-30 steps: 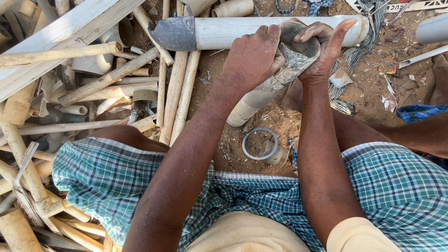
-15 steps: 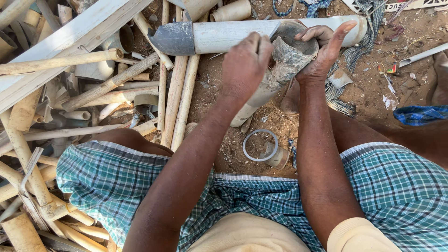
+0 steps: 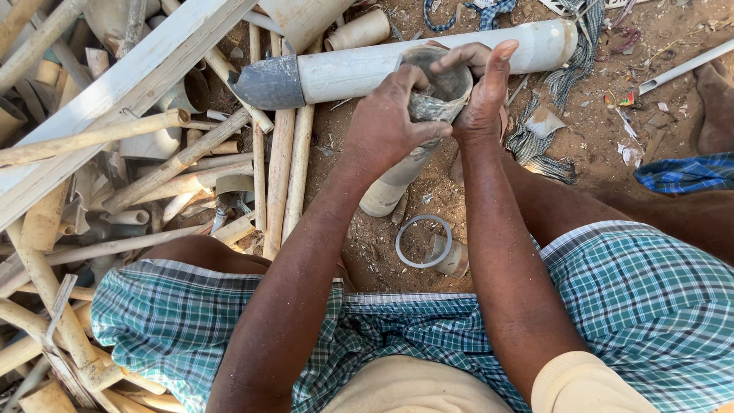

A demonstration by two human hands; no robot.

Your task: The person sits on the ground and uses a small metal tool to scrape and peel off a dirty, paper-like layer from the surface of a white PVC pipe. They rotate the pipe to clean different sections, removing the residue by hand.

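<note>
ring point(image 3: 423, 241) on dirt floor, near | left hand point(image 3: 386, 126) grip wrapped on pipe point(image 3: 409, 157) top, tilted, lower end grounded | right hand point(image 3: 482, 92) pinches grey collar point(image 3: 443, 84) rim | best: brace pipe, work collar evenly | long pipe point(image 3: 428, 61) beyond

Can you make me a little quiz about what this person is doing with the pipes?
1. True or false: both hands grip the same short pipe piece.
2. Which lies flat on the dirt just below that pipe? A) a thin ring B) a hammer C) a bucket
3. Fill in: the long white pipe behind the hands has a ______ coloured fitting on its left end.

Key:
1. True: the left hand and right hand both hold its grey top end.
2. A
3. Grey
</note>
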